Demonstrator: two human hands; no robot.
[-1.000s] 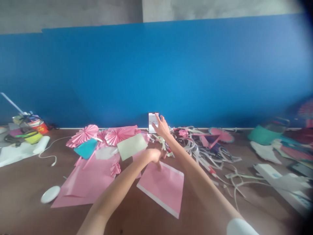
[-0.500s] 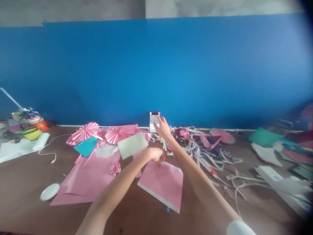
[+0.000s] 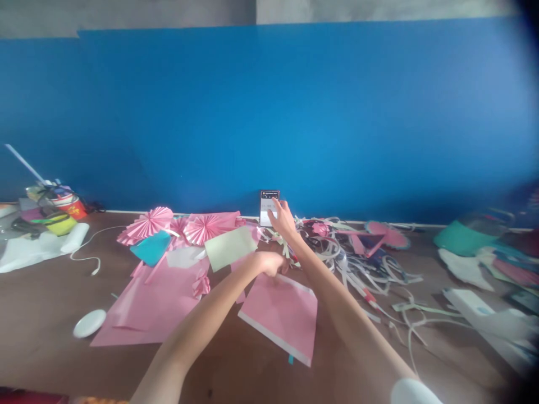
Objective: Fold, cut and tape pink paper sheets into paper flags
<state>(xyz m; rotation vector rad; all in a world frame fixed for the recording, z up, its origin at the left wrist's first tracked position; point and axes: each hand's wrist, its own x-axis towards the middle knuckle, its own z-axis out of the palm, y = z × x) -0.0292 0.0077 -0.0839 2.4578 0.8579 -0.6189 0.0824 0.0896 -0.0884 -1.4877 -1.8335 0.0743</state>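
Phone (image 3: 265,205) stands upright at ten o'clock from the nearer right hand (image 3: 283,219), fingers spread, while the left hand (image 3: 272,264), grip unclear, is at the twelve-o'clock edge of the sheet (image 3: 281,314).

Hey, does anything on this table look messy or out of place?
Yes, the pale strips to the right of the phone: they lie in a loose tangle, with ends straggling across the table. I see no spill.

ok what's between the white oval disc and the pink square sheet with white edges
In the head view, left to right: a large pink paper sheet, the left forearm and some brown tabletop.
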